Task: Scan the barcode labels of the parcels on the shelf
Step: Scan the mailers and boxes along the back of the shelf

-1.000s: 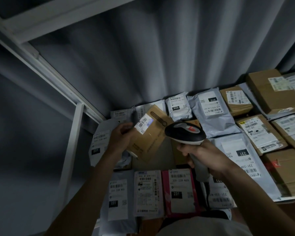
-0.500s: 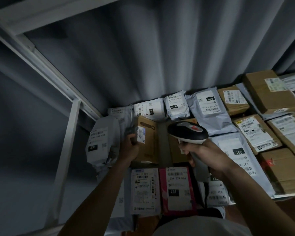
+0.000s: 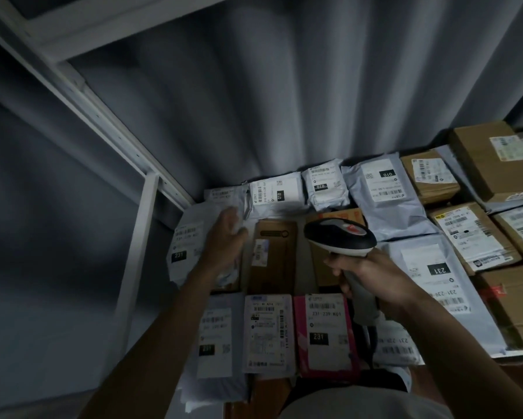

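The right hand [image 3: 372, 275] is curled round the grey handle of a scanner [image 3: 340, 235], whose black-and-white head with a red mark points away from the person, over the parcels. The left hand [image 3: 225, 237] reaches forward with its fingers fairly straight and spread, lying on a grey bag [image 3: 187, 237] at the left end of the shelf; that bag bears a white label with a black "231" patch, and whether the fingers grip it or only rest on it cannot be told through the blur. Just right of that hand a flat brown box [image 3: 273, 257] lies on the shelf with a small barcode label on its left part, apart from both hands. Behind it, along the back wall, stand white bags [image 3: 276, 190] with "010" patches. In the front row lie a white parcel [image 3: 267, 331] and, touching its right side, a pink parcel [image 3: 325, 334] labelled "231-239-K01". Right of the scanner a large grey bag [image 3: 429, 273] with a "231" patch lies between the scanner hand and a row of brown cartons [image 3: 471, 237]. A white frame post [image 3: 136, 252] stands at the shelf's left edge, and ribbed grey sheeting [image 3: 284, 101] forms the back
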